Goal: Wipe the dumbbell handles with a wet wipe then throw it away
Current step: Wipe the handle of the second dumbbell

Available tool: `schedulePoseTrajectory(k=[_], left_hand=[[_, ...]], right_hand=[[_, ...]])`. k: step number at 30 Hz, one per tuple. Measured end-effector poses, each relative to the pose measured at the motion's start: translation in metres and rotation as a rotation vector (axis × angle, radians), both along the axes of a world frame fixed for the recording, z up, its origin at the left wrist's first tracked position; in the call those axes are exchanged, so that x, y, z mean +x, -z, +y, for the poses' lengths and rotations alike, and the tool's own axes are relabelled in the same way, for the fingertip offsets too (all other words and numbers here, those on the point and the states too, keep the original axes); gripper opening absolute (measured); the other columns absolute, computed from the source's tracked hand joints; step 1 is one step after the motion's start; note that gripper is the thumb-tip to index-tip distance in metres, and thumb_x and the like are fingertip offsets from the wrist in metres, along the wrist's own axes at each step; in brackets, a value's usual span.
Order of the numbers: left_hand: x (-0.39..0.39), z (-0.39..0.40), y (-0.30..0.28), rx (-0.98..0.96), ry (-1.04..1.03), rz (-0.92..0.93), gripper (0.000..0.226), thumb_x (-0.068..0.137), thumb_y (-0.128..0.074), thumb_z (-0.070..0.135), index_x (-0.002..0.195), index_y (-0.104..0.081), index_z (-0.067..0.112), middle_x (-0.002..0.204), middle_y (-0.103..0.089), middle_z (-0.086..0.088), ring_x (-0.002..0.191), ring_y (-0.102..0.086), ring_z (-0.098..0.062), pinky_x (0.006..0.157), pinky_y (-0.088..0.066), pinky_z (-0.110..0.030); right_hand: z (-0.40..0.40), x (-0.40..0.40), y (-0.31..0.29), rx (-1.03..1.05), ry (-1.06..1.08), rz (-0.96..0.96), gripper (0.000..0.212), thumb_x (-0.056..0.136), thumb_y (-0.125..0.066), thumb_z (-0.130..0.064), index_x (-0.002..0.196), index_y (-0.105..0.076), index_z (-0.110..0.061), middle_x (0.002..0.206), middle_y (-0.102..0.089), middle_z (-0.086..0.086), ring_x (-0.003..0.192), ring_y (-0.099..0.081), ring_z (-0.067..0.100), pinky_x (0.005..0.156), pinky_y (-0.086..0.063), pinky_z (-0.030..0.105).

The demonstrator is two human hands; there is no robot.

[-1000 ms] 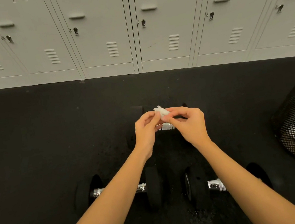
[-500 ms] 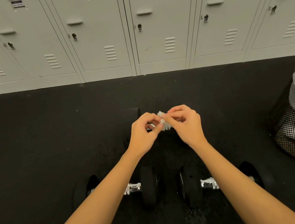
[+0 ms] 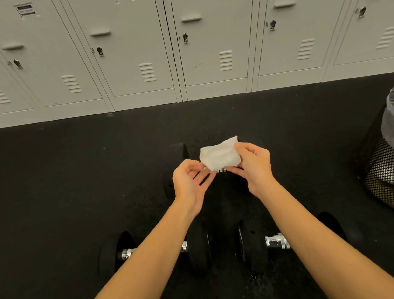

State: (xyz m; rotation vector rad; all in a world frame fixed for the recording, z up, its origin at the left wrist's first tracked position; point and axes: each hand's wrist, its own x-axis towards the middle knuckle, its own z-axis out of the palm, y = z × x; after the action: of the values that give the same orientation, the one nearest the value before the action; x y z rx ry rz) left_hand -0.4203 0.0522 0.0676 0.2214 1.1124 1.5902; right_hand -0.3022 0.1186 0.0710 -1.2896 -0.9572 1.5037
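Fingertips of the left hand [image 3: 190, 183] and right hand [image 3: 253, 164] pinch the half-unfolded wet wipe [image 3: 219, 156] by its edges, so a slack pinch could drop it onto the gritty floor [image 3: 70, 192].

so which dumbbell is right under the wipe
The far dumbbell, lying beyond the two near ones. Only its dark end and a bit of chrome handle show behind the wet wipe.
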Motion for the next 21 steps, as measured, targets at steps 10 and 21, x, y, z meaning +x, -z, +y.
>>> schedulePoseTrajectory(k=[10,21], left_hand=[[-0.027,0.047,-0.007,-0.156,0.576,0.531,0.035,0.088,-0.063,0.005,0.123,-0.062,0.005,0.122,-0.064,-0.012,0.112,-0.062,-0.026,0.096,-0.052,-0.047],[0.004,0.111,0.038,-0.214,0.424,1.686,0.054,0.092,-0.049,0.0,0.142,-0.044,0.018,0.137,-0.053,-0.014,0.116,-0.058,-0.029,0.096,-0.049,-0.037]], right_hand=[[0.039,0.012,-0.016,0.534,-0.36,-0.61,0.015,0.09,-0.063,-0.024,0.102,-0.07,-0.019,0.098,-0.068,-0.005,0.086,-0.06,0.004,0.073,-0.05,0.02],[0.068,0.032,0.045,0.307,-0.227,-0.791,0.071,0.094,-0.047,-0.05,0.15,-0.021,-0.014,0.15,-0.036,0.012,0.132,-0.041,0.027,0.106,-0.036,0.042]])
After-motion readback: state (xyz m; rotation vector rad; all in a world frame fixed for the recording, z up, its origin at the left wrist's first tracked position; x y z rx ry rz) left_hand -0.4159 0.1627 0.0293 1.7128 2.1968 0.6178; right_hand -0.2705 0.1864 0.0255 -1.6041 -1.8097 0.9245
